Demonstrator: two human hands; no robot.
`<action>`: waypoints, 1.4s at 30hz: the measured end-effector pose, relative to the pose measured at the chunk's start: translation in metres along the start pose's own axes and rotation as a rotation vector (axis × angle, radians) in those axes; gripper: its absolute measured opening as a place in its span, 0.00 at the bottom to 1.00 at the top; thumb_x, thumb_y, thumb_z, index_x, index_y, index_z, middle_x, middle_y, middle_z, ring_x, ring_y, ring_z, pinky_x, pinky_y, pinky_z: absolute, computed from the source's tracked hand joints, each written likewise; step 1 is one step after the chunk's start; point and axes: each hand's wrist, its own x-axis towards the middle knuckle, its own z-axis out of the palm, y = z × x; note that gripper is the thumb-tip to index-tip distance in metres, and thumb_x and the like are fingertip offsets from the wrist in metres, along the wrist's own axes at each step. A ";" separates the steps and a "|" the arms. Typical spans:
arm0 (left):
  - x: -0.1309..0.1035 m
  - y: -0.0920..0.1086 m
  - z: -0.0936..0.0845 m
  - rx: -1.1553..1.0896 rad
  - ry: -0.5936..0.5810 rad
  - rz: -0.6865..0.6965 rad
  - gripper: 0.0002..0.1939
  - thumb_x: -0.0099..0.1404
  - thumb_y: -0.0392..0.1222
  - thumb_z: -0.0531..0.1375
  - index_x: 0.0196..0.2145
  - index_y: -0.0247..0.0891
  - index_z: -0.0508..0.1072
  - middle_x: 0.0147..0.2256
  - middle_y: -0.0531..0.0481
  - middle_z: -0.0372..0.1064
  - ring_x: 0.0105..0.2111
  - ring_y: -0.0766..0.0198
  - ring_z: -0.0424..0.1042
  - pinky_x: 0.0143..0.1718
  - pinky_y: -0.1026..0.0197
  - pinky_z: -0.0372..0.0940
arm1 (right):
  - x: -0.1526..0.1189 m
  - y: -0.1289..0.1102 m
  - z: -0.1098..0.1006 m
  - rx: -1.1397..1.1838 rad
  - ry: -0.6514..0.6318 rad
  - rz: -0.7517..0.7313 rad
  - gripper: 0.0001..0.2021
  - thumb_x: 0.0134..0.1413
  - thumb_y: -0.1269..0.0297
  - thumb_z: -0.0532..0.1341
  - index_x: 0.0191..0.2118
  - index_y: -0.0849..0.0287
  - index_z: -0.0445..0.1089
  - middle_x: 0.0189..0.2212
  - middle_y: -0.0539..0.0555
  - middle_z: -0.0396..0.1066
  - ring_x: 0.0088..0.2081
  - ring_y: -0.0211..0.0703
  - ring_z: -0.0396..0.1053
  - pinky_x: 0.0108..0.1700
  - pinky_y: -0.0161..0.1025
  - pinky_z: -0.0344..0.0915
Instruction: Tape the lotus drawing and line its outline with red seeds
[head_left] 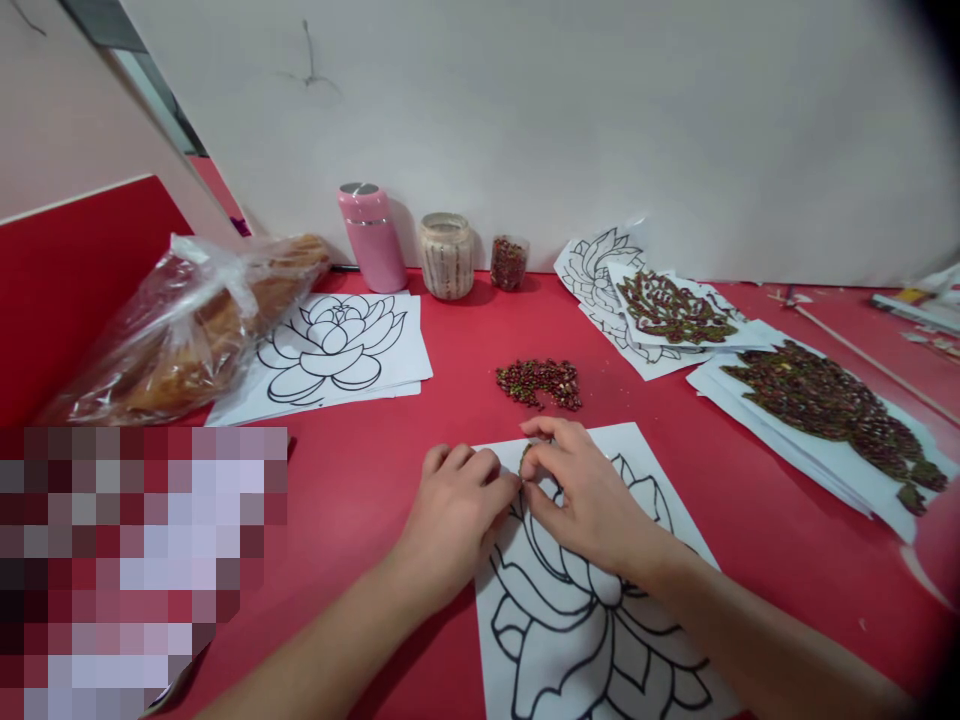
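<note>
A sheet of paper [555, 650] printed with a large black flower outline lies before me on the red table. Over its upper left part, my left hand [461, 510] has its fingers curled and its thumb and forefinger closed near the other hand's fingertips. My right hand [585, 495] rests over the drawing with thumb and forefinger pinched. Whatever either pinch holds is too small or hidden to tell. A little greenish material shows beside the right fingers at the petal tip. Just beyond the sheet is a loose pile of red and green beans [538, 384].
Along the back stand a pink flask [373, 240], a glass jar [448, 257] and a small cup of beans [510, 263]. Flower drawings [330, 350] and a plastic bag [202, 340] lie left. Bean-covered flower pictures [832, 410] lie right. A pixelated area covers the lower left.
</note>
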 end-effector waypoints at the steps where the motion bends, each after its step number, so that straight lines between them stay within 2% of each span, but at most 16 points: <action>1: 0.000 0.000 0.000 0.004 0.003 0.000 0.11 0.58 0.33 0.51 0.36 0.41 0.71 0.31 0.49 0.65 0.33 0.60 0.59 0.36 0.54 0.52 | 0.000 0.000 0.000 0.000 -0.001 0.001 0.05 0.45 0.75 0.55 0.30 0.58 0.61 0.46 0.56 0.57 0.50 0.45 0.56 0.48 0.43 0.57; 10: -0.002 -0.001 0.002 -0.050 0.026 0.012 0.11 0.59 0.31 0.50 0.34 0.39 0.71 0.31 0.49 0.64 0.33 0.61 0.60 0.36 0.55 0.52 | 0.001 0.000 0.000 0.006 -0.005 0.001 0.05 0.46 0.74 0.55 0.30 0.58 0.63 0.46 0.55 0.57 0.50 0.44 0.55 0.48 0.41 0.56; 16: -0.002 -0.004 0.003 -0.115 0.070 -0.005 0.09 0.60 0.32 0.50 0.32 0.37 0.70 0.30 0.50 0.65 0.31 0.63 0.60 0.36 0.57 0.54 | 0.002 0.002 -0.004 0.050 0.056 0.042 0.04 0.48 0.73 0.55 0.29 0.57 0.63 0.45 0.55 0.57 0.50 0.44 0.55 0.48 0.41 0.57; 23: 0.001 -0.005 0.002 -0.161 0.080 -0.024 0.09 0.61 0.33 0.50 0.31 0.36 0.69 0.30 0.48 0.66 0.31 0.62 0.62 0.34 0.58 0.56 | 0.000 -0.001 -0.005 0.052 -0.010 0.028 0.02 0.48 0.70 0.56 0.30 0.57 0.63 0.47 0.55 0.56 0.52 0.46 0.52 0.50 0.44 0.55; 28: 0.000 -0.005 0.001 -0.204 0.098 -0.038 0.08 0.61 0.33 0.50 0.31 0.37 0.69 0.29 0.49 0.66 0.31 0.62 0.62 0.33 0.58 0.56 | 0.002 -0.001 -0.001 0.010 -0.011 0.049 0.02 0.48 0.69 0.57 0.30 0.56 0.63 0.48 0.55 0.55 0.53 0.47 0.52 0.49 0.46 0.55; 34: 0.000 -0.006 0.004 -0.225 0.114 -0.041 0.09 0.60 0.33 0.50 0.30 0.37 0.69 0.29 0.49 0.66 0.31 0.62 0.62 0.33 0.58 0.56 | 0.001 -0.003 0.006 -0.061 0.039 0.107 0.01 0.46 0.68 0.56 0.29 0.56 0.63 0.49 0.55 0.56 0.54 0.50 0.50 0.48 0.50 0.54; 42: 0.003 -0.005 0.001 -0.210 0.096 -0.045 0.09 0.60 0.33 0.49 0.30 0.37 0.70 0.29 0.49 0.66 0.30 0.62 0.62 0.32 0.58 0.57 | 0.003 -0.010 0.011 -0.128 0.099 0.125 0.02 0.44 0.70 0.56 0.26 0.57 0.61 0.49 0.54 0.57 0.52 0.50 0.52 0.46 0.49 0.53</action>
